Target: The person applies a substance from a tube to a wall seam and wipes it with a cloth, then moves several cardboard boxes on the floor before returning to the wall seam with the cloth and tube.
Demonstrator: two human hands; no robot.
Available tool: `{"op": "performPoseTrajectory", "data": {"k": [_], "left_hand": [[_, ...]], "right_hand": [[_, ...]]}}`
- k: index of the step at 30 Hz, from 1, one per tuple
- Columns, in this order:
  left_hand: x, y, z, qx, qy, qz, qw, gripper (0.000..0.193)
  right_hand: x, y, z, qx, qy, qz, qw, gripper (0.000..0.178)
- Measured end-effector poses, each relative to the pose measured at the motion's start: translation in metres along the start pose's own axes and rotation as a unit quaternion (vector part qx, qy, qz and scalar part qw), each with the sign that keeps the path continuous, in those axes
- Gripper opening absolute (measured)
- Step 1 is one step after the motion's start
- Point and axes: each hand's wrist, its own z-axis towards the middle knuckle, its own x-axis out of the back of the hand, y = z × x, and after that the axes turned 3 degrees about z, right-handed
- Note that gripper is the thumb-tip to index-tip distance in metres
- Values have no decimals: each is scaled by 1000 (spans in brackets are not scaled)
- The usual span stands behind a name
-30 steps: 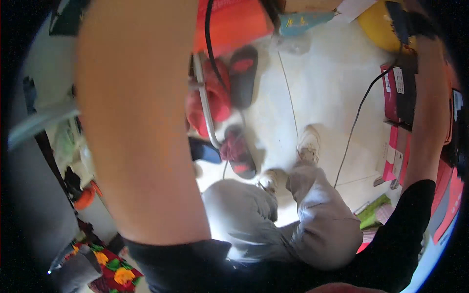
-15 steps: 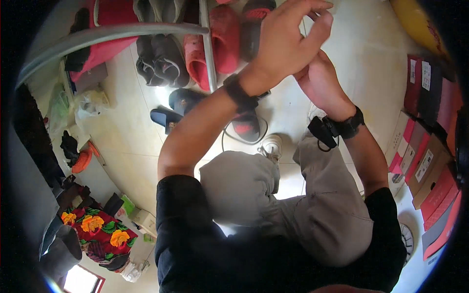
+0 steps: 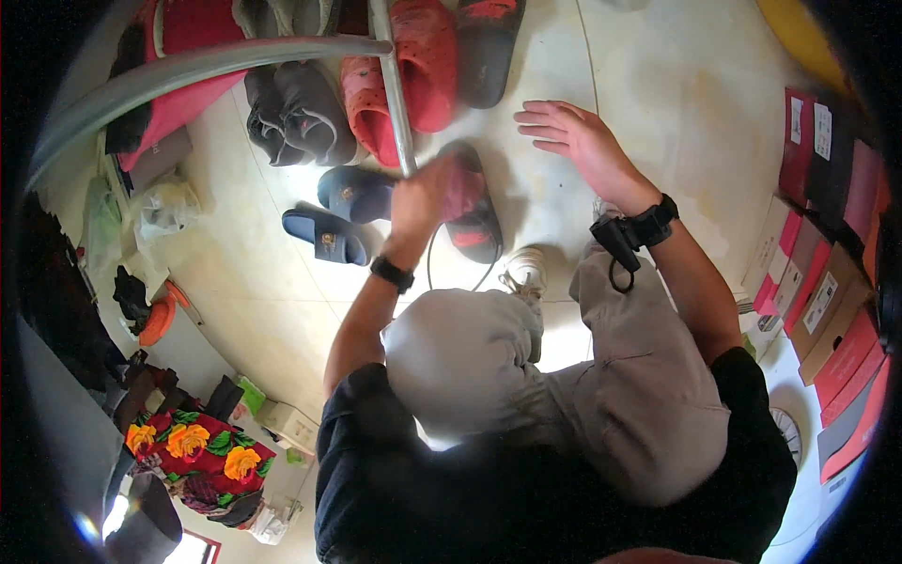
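My right hand hangs over the floor with its fingers stretched out and holds nothing. Motion smears my left hand, whose fingers I cannot make out. It is over or beside a dark slipper with a red strap; whether it touches it I cannot tell. To its left lie two navy slippers, partly overlapping in view. Just beyond is a pair of red clogs, with dark grey shoes to their left. Another dark slipper lies beyond, to the clogs' right.
A bent metal tube frame crosses the upper left, its leg beside the clogs. Stacked shoe boxes line the right side. Flowered red cloth lies lower left. My foot in a white shoe rests near a thin dark cord.
My hands, close together before, have moved apart. The left came back down and left toward the slippers; the right now has its fingers stretched out. The view has shifted slightly.
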Motion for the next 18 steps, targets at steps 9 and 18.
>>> {"op": "performPoseTrajectory", "data": {"k": [9,18], "left_hand": [[-40,5,-24,161,-162,132,965,60],[-2,61,37,178,-66,-275,942,46]], "right_hand": [[17,11,-2,12,60,-37,997,40],[35,11,-13,106,53,-86,989,44]]}}
